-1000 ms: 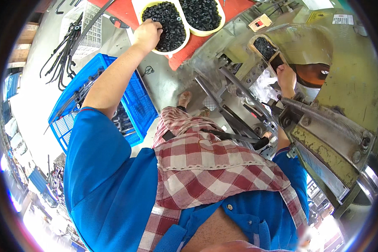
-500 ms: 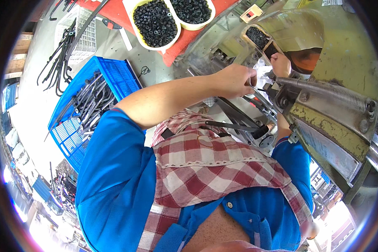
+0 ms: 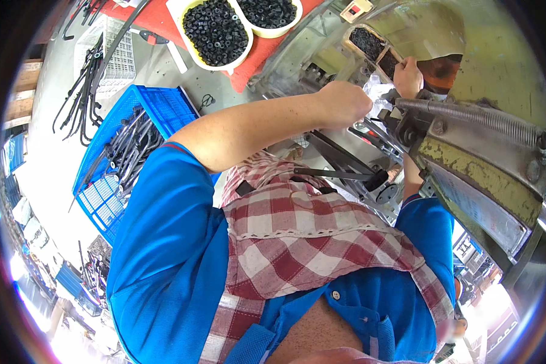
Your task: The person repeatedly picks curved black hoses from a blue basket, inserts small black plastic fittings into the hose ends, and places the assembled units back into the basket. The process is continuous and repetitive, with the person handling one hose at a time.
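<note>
My left hand [image 3: 344,104] is curled closed beside the metal machine head [image 3: 414,128], knuckles up. Its fingers are turned under and slightly blurred, so what they hold is hidden. Just beyond the spring, my right hand [image 3: 408,79] is at the near end of a two-part tray [image 3: 347,37]. Its fingers are bent together by the compartment with dark contents; anything between them is too small to make out. Small black pieces [image 3: 367,42] fill the tray's other compartment. A crumpled clear plastic piece [image 3: 377,90] lies between my hands.
Two pale tubs [image 3: 249,59] of black ring-like parts stand on a red cloth [image 3: 244,80]. At left, a blue crate [image 3: 141,91] holds black bent rods [image 3: 127,148]. A coil spring [image 3: 467,112] and yellow-green arm [image 3: 479,176] fill the right side. Dark metal bars [image 3: 333,155] run below my left hand.
My left hand has rolled over, so its fingers no longer show. The right hand has risen and straightened slightly by the tray. The whole view has shifted a little.
</note>
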`<state>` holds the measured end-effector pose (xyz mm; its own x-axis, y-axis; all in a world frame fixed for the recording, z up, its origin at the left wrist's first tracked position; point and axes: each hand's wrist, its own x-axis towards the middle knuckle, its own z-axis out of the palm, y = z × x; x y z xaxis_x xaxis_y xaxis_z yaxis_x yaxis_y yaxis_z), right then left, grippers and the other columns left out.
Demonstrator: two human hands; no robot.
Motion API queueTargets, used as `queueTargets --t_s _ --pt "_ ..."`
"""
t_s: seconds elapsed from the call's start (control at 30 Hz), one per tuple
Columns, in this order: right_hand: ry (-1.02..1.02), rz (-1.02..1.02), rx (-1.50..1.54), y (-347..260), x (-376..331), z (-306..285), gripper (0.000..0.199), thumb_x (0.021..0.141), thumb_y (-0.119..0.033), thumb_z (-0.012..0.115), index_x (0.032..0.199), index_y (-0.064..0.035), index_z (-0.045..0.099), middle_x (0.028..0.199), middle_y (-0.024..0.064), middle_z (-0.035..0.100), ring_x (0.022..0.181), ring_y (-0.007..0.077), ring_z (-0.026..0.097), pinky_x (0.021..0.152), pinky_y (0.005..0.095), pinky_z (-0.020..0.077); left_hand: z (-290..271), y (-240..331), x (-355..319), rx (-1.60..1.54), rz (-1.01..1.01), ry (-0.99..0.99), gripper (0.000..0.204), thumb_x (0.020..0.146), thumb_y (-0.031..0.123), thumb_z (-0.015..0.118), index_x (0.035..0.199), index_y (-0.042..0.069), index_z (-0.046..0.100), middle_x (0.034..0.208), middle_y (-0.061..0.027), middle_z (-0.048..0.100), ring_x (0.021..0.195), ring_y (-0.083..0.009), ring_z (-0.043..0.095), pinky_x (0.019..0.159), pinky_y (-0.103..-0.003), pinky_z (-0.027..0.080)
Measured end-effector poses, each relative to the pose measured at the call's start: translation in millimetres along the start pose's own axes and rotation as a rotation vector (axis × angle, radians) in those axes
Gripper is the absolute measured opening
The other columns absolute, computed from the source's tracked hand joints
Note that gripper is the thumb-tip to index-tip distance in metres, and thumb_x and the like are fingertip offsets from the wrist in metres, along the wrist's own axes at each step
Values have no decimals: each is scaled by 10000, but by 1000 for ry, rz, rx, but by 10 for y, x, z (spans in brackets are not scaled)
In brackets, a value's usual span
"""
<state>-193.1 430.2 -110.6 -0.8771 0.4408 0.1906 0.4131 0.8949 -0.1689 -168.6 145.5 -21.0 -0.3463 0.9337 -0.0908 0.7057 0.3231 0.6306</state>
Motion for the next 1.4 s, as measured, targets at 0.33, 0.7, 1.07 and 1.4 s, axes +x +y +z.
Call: queueTargets --t_s 0.33,0.7,1.07,1.4 --pt "235 -422 -86 151 -765 -390 201 931 -272 552 1034 -119 631 997 195 666 918 420 633 784 476 509 898 -239 -958 108 -115 381 317 929 336 657 1040 41 626 898 -186 662 858 -384 664 767 -490 518" --pt "-57 -421 110 133 -1453 -822 258 953 -225 611 1170 -127 712 1236 107 642 1127 266 583 974 402 438 1389 -548 -1487 -255 -184 64 244 894 147 700 1111 76 612 915 -155 639 872 -328 656 766 -407 531" --pt "-653 348 1122 -101 -1930 -1293 341 1037 -253 514 1133 25 687 700 -45 448 654 77 400 592 241 352 384 -275 -1068 -943 -493 243 215 963 178 664 1022 -28 655 817 -75 718 688 -108 677 612 -239 526" --pt "-452 374 982 -45 -2076 -1378 43 869 -54 745 864 -33 708 734 -45 610 607 48 445 574 230 373 182 -197 -228 -803 -350 234 195 938 153 697 954 -14 598 771 -74 689 627 -118 659 570 -245 517"
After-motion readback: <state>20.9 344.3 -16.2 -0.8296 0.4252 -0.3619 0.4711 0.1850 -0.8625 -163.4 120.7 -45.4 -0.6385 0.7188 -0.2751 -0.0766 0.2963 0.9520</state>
